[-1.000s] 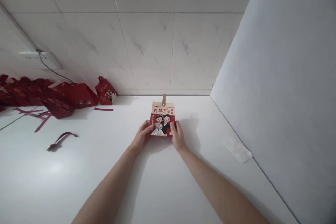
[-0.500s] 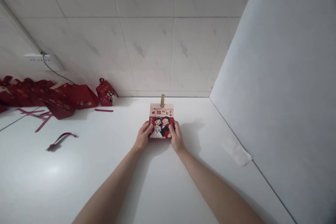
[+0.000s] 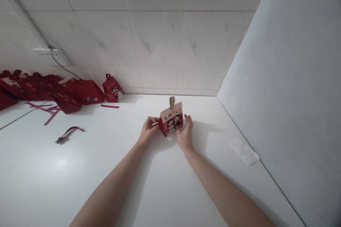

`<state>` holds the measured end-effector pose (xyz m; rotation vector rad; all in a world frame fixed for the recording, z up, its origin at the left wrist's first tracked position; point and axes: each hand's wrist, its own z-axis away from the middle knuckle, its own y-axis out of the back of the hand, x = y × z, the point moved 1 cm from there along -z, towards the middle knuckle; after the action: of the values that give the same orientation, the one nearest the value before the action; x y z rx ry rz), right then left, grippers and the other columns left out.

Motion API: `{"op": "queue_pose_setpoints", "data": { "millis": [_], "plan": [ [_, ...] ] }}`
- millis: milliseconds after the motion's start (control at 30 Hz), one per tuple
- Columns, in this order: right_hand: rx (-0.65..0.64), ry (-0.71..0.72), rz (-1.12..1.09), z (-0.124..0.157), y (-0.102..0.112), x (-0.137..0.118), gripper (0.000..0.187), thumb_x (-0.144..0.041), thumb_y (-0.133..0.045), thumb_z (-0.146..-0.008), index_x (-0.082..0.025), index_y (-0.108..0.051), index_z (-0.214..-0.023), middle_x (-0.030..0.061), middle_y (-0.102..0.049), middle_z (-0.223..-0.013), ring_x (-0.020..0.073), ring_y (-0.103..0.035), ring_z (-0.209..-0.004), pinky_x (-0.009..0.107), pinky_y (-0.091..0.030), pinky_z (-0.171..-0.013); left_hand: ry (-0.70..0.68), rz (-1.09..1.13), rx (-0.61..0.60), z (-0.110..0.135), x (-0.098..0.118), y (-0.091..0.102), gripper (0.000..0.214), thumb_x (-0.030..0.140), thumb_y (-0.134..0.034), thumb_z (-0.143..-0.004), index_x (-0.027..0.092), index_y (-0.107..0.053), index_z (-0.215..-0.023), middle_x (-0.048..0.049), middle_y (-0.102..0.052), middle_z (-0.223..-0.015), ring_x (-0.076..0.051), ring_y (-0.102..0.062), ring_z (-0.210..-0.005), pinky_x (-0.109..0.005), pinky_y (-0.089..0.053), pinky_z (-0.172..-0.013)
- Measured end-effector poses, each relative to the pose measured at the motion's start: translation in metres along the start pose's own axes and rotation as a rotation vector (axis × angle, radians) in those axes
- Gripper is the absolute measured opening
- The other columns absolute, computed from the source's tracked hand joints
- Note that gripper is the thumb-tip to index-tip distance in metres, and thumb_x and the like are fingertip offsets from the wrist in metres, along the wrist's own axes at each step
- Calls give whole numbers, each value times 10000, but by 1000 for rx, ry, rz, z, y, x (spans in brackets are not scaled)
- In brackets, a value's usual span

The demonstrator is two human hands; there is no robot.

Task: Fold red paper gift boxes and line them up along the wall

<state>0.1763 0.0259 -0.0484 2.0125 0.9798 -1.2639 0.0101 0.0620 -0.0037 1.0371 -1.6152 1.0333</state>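
A small red gift box (image 3: 171, 122) printed with a cartoon couple stands on the white table (image 3: 80, 170), a tan tab at its top. My left hand (image 3: 147, 133) pinches its left side with curled fingers. My right hand (image 3: 185, 133) presses against its right side, thumb on the front face and fingers raised behind it. The box is turned at an angle, one corner towards me.
A finished red box (image 3: 113, 90) and a pile of flat red boxes (image 3: 50, 90) lie at the back left by the tiled wall. Loose red ribbons (image 3: 68, 133) lie on the table. A white paper scrap (image 3: 243, 151) rests by the right wall.
The box lay flat between my hands before. It now stands opened into shape and turned slightly, with both hands still on its sides.
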Motion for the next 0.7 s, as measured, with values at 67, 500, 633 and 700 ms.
{"op": "queue_pose_setpoints", "data": {
  "millis": [67,500,633,700],
  "plan": [
    [5,61,41,4,3,-8,410,-295,-533,-826,-170,-436,-1204,170,-350,-1380,257,-300,-1324,450,-287,-1068,-58,-146,64,1,-4,1,239,242,-722,-651,203,-525,-781,-31,-643,-938,-208,-586,-894,-341,-429,-831],
    [-191,133,291,-2,12,-5,312,-253,-332,-921,-164,-549,-1126,152,-563,-1179,259,-519,-1109,436,-399,-954,-84,-691,-45,1,-11,-8,138,307,-634,-711,210,-567,-640,13,-541,-613,-159,-450,-596,-276,-308,-606],
    [-311,150,259,1,7,-4,365,-202,-354,-889,-175,-496,-1225,122,-610,-1144,244,-575,-1040,391,-439,-907,-122,-688,-11,2,-11,-13,134,315,-658,-715,231,-576,-651,-9,-549,-634,-169,-427,-574,-286,-279,-613],
    [-277,154,296,1,7,-5,317,-234,-418,-870,-169,-516,-1164,123,-620,-1076,254,-586,-984,388,-450,-866,-129,-637,-14,3,-9,-15,142,329,-672,-713,239,-583,-649,-25,-560,-668,-182,-440,-595,-287,-289,-635]
  ]
}}
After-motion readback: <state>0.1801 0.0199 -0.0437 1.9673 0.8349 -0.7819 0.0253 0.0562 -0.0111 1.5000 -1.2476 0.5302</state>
